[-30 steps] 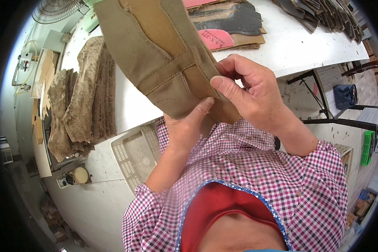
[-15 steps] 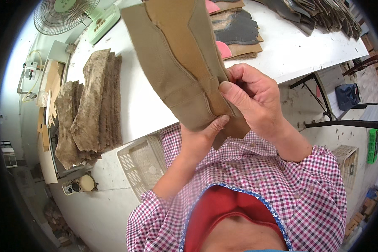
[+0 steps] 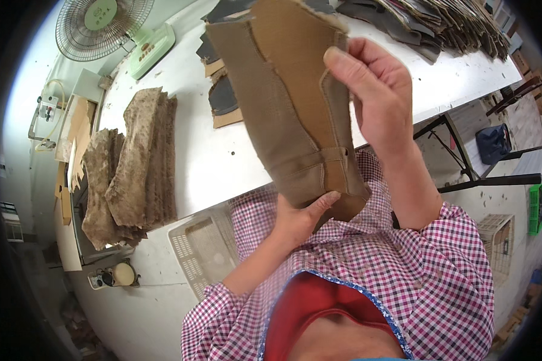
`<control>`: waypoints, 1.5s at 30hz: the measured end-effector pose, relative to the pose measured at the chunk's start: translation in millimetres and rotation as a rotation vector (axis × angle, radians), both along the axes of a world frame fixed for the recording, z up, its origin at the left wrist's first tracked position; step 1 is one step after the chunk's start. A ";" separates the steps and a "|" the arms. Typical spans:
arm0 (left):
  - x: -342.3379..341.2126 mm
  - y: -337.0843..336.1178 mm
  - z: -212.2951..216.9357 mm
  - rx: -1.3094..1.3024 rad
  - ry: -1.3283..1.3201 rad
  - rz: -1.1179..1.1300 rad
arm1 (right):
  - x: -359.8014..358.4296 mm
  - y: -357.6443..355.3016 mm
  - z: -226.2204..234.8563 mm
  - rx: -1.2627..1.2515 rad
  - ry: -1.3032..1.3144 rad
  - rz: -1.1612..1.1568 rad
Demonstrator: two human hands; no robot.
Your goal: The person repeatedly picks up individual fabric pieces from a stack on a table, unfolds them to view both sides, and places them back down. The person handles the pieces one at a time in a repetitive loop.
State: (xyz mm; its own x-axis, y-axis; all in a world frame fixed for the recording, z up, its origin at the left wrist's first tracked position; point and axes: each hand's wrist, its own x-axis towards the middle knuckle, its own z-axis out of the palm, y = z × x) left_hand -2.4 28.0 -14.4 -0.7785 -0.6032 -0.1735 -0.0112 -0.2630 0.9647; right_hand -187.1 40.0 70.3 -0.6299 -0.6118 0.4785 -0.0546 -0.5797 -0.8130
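A stitched brown piece that looks like a boot upper [image 3: 271,96], with a lighter tan panel down its middle and raised seams, is held up in front of me over the table's near edge. My left hand [image 3: 301,221] is closed on its lower end, thumb lying on the front by the bottom seam. Higher up, my right hand [image 3: 382,90] has its thumb and bent fingers at the right edge of the upper. The inside of the upper is mostly hidden.
Fuzzy brown pieces [image 3: 141,162] lie stacked on the white table [image 3: 208,156] at left. Dark pieces [image 3: 224,96] show behind the upper; a big pile [image 3: 439,30] sits far right. A green fan [image 3: 150,51] stands far left. Below is a plastic crate [image 3: 202,249].
My right hand has moved up along the upper's right edge, away from the lower seam. The upper has come down and slightly right, with my left hand still on its bottom end.
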 end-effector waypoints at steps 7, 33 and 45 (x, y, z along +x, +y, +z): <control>15.1 -27.5 1.3 -0.187 -0.021 0.126 | -19.9 0.3 9.7 -0.133 -0.167 0.267; 54.6 -101.1 -13.1 -0.333 -0.103 0.229 | 19.6 -0.3 -105.2 0.721 1.272 0.076; 45.3 -151.3 -11.5 -0.745 -0.695 0.229 | 21.8 3.7 -103.2 0.742 1.183 0.105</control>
